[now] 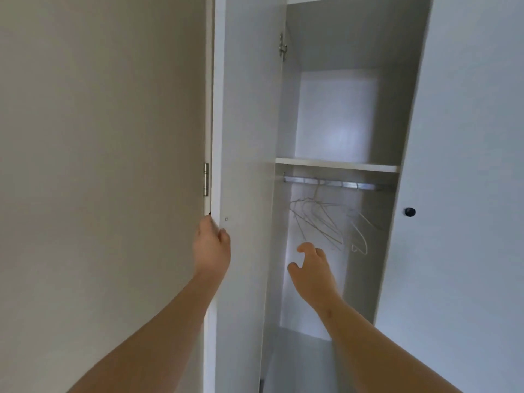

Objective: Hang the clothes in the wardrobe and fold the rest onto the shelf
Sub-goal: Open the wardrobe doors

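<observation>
A white wardrobe stands in front of me with its left door (pixel 246 114) swung open. My left hand (pixel 211 248) grips the outer edge of that door near its knob. Inside, a shelf (pixel 337 165) runs across, and a metal rail (pixel 337 185) hangs just below it. Several thin wire hangers (pixel 320 222) dangle from the rail, all bare. My right hand (pixel 310 268) reaches into the hanging space just below the hangers, fingers spread and loosely bent, holding nothing. No clothes are in view.
The right wardrobe door (pixel 467 165) is shut and has a small black knob (pixel 410 212). A plain beige wall (pixel 99 165) fills the left side. A door hinge (pixel 206 179) shows at the wall's edge. The wardrobe floor (pixel 297 361) lies low down.
</observation>
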### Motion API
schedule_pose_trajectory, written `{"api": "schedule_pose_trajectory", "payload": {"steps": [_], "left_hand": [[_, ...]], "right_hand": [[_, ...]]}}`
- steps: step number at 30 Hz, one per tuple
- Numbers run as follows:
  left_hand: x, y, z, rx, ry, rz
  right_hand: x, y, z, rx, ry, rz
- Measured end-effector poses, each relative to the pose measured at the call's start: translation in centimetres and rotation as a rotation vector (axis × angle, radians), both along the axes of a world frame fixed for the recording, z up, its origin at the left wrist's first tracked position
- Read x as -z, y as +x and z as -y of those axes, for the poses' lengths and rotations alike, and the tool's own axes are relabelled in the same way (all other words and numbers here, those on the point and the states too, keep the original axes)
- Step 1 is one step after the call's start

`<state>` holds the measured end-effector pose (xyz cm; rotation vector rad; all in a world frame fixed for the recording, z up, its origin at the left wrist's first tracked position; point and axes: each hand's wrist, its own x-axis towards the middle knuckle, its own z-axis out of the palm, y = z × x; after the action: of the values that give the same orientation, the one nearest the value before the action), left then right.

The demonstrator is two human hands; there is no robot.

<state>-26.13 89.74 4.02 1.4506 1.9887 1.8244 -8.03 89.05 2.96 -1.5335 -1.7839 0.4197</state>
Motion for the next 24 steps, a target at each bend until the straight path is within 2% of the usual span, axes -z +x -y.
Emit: {"api": "schedule_pose_trajectory", "payload": {"steps": [5, 9, 11, 13, 19, 24], "left_hand": [[0.2, -2.9, 0.3, 0.060, -0.019, 0.046], [0.5, -0.7, 1.7, -0.151, 0.333, -0.185], [0.4, 1.7, 1.6, -0.067, 0.422, -0.277], [0.5, 4.3, 0.8, 0.084, 0.397, -0.273], [0.3, 13.6, -4.7, 0.358, 0.062, -0.228], [0.4, 24.6, -10.4, 0.536, 0.142, -0.525]], "right_hand": [[0.2, -3.3, -0.8, -0.055, -0.002, 0.011], [0.1, -3.5, -1.6, -0.065, 0.006, 0.005], [0.0, -2.5, -2.1, -0.041, 0.011, -0.003], [0.1, -0.9, -2.7, -0.004, 0.027, -0.014], [0.1, 8.7, -5.2, 0.119, 0.056, -0.054], [-0.6, 19.4, -8.8, 0.233, 0.053, -0.109]]}}
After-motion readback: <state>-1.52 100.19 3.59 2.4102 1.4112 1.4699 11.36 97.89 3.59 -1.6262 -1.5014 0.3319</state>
